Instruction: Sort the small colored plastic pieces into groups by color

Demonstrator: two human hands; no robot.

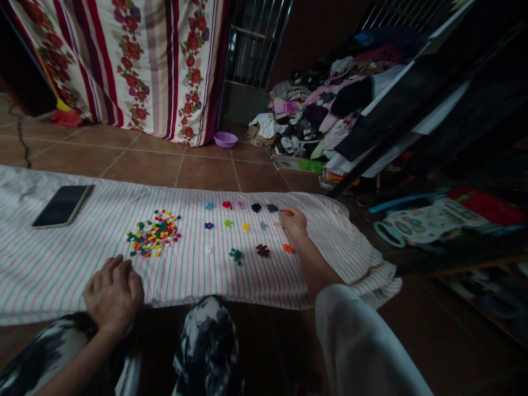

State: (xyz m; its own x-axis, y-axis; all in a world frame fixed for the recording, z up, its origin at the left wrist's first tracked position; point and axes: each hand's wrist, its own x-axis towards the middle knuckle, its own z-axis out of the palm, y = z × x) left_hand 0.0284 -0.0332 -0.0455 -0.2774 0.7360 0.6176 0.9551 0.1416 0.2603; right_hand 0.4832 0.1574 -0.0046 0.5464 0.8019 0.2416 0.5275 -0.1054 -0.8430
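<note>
My right hand [295,223] is over the right end of the sorted piles, beside a dark grey pile [272,208]. Its thumb and fingertips are together; anything between them is too small to make out. Below its fingers lies a beige pile [278,224], partly covered. My left hand [113,291] rests palm down at the near cloth edge, fingers loosely stretched, just below a mixed pile of small coloured pieces [154,234]. Small single-colour piles stand in rows, among them red [226,204], black [256,208], yellow [246,226], green [236,255], brown [263,251] and orange [287,248].
A striped cloth [185,280] covers the low surface. A phone [62,205] lies at its left. Behind are a floral curtain [152,66], a purple basin [225,139] and heaped clothes [322,104]. A toy panel [433,220] sits at the right.
</note>
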